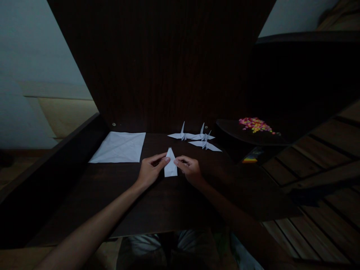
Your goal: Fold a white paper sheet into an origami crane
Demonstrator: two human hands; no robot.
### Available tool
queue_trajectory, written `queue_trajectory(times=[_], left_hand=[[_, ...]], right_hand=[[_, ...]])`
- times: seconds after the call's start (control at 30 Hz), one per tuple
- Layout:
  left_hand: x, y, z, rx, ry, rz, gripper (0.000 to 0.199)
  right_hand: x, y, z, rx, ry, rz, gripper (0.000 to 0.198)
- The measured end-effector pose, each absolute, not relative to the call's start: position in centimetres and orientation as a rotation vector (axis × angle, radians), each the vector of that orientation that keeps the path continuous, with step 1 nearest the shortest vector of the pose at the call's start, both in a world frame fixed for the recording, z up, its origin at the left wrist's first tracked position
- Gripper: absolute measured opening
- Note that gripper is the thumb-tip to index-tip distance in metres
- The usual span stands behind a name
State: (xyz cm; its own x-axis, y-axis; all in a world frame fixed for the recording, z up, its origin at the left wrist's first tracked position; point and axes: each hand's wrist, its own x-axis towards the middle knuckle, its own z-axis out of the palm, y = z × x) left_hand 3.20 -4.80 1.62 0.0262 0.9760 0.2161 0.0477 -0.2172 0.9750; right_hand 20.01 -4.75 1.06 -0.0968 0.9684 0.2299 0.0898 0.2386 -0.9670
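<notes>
A narrow piece of folded white paper [170, 167] with a split, pointed top stands between my two hands, just above the dark desk. My left hand [151, 168] pinches its left edge, thumb on the front face. On the opposite edge, my right hand [190, 168] grips the paper between thumb and fingers. Behind it, three folded paper cranes lie close together: a left crane [182, 136], a back right crane [202, 136] and a front right crane [205, 144]. To the left of my hands a flat, creased white sheet [119, 147] rests on the desk.
The dark wooden desk [146, 210] has a tall back panel [157, 67] and a raised left side board [50, 157]. On a small right shelf [233, 129] sits a pile of small pink, red and yellow pieces [255, 124]. Below it is a rainbow-coloured item [251, 155].
</notes>
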Motion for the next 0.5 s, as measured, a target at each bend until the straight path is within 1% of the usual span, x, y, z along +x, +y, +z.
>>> queue_trajectory(times=[0.13,0.33,0.5], left_hand=[[3.13,-4.48,1.47,1.326,1.120,1.340,0.041],[2.99,-4.14,1.19,1.234,1.038,1.346,0.035],[3.02,-4.40,1.66,1.261,1.038,1.342,0.042]], right_hand=[[19.88,-5.00,1.23,-1.055,-1.486,1.074,0.019],[19.84,-4.83,1.05,-1.063,-1.491,1.091,0.016],[19.66,-4.88,1.30,-1.080,-1.482,1.087,0.018]])
